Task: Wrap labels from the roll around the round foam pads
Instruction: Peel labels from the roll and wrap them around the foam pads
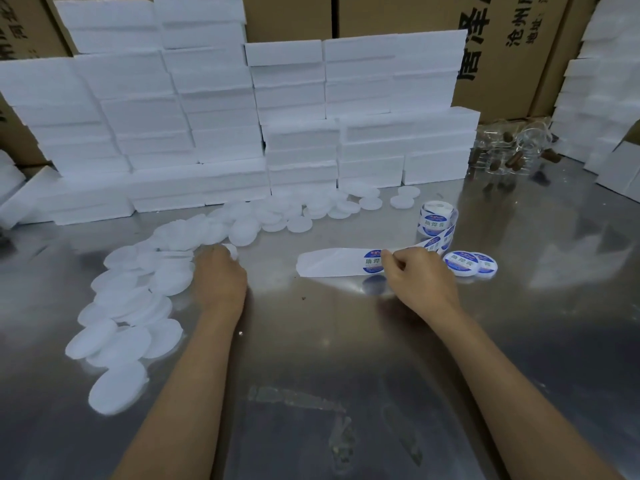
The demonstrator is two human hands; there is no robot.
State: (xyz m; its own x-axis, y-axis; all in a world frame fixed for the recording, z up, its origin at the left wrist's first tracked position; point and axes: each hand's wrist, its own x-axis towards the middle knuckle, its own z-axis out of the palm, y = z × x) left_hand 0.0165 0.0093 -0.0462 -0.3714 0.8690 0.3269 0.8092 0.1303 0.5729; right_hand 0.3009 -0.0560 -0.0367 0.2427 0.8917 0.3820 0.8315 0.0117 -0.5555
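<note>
Steel bench: left hand grips a foam pad at nine o'clock; right hand fingers pinch the label strip.

The light is soft and a bit dim, and it bounces off the shiny tabletop in pale, cloudy patches. The white foam blocks glow so bright their edges melt together (hard to tell them apart). The picture bends at the sides and looks fuzzy there.
</note>
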